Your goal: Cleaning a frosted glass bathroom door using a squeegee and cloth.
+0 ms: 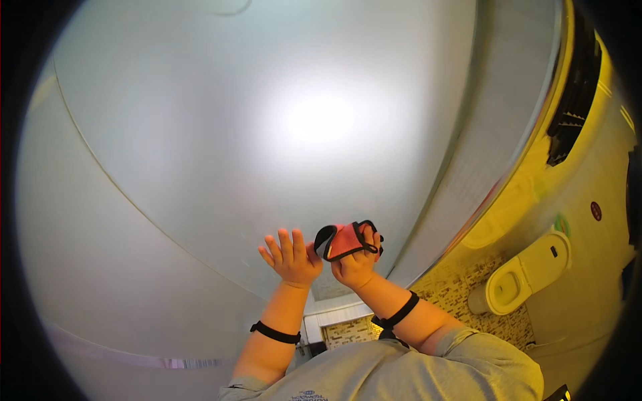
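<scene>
My left hand [296, 258] is raised with its fingers spread, palm side towards a large pale glossy panel, and holds nothing. Just to its right, my right hand [357, 260] grips a folded red cloth [344, 241] with black edging and a small black loop at one corner. The cloth's left end curls open beside my left thumb; whether it touches the thumb, I cannot tell. Both forearms wear a black strap. The panel [200, 150] spans most of the view and reflects a bright white glare.
A toilet [506, 290] stands on the mosaic-tiled floor [451, 285] at the right, against a wall bearing a dark red round sticker [596, 211]. A metal-coloured frame [341, 315] runs low in front of me. Black items [572, 115] show at the upper right.
</scene>
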